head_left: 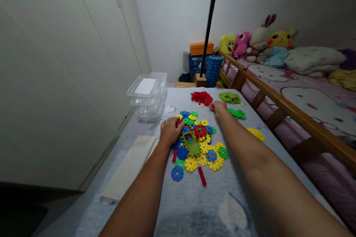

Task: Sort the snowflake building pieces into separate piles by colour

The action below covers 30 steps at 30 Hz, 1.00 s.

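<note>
A mixed heap of plastic building pieces [204,147] in blue, yellow, green and red lies on the cloth-covered table. At its left edge rests my left hand [170,130], with a red building piece [178,122] between thumb and fingers. My right hand [218,109] reaches past the heap to the near right edge of the red pile [200,97]. Its fingers are curled in, against a red building piece [208,102] at the fingertips; the palm side is hidden. Within the heap sit olive-green square pieces [194,149] and a red square piece [200,131].
Single-colour piles stand to the right: light green [230,97], green [237,114] and yellow [256,133]. Stacked clear plastic boxes [147,111] and a folded white cloth [129,166] are at left. A wooden bed rail [280,113] borders the right side; a black pole [209,26] rises behind.
</note>
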{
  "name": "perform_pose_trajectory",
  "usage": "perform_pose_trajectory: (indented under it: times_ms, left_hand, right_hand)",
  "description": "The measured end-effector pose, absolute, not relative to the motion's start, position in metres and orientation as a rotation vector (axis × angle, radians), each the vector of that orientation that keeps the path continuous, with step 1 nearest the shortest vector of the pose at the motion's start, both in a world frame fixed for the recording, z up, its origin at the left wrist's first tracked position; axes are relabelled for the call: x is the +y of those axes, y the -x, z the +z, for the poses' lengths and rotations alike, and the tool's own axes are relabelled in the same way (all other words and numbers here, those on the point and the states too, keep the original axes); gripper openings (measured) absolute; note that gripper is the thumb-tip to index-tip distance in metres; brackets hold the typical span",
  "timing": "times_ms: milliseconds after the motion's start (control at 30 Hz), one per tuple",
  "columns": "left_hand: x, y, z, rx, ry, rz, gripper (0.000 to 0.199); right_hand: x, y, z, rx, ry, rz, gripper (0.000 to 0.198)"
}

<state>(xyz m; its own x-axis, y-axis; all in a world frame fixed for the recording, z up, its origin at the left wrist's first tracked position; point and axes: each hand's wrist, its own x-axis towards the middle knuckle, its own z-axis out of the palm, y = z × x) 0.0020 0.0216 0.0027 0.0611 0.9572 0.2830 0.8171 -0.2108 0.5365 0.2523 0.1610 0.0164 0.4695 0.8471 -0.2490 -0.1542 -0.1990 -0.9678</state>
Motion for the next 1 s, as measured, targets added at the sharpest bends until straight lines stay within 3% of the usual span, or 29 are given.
perform_pose_trajectory:
  times_ms: [333, 567, 700, 833, 1000]
  left_hand:
    - [0.022, -0.002, 0.002, 1.813, -2.105, 0.871, 0.033]
    - [0.022, -0.002, 0.001, 1.806, -2.075, 0.925, 0.038]
    - [0.022, -0.002, 0.002, 1.809, -2.055, 0.908, 0.039]
    - [0.022, -0.001, 0.002, 1.791, -2.046, 0.886, 0.040]
    - [0.022, 0.000, 0.001, 1.771, -2.031, 0.872, 0.041]
  right_hand:
    - [0.134, -0.244, 0.011, -0.922, 1.372, 0.942, 0.016]
    - [0.124, -0.189, 0.015, -2.101, 1.262, 0.874, 0.037]
    - [0.120, -0.163, 0.020, -2.527, 1.329, 0.635, 0.049]
    - [0.111, -0.158, 0.024, -2.587, 1.484, 0.466, 0.048]
    - [0.098, -0.167, 0.030, -2.547, 1.317, 0.600, 0.044]
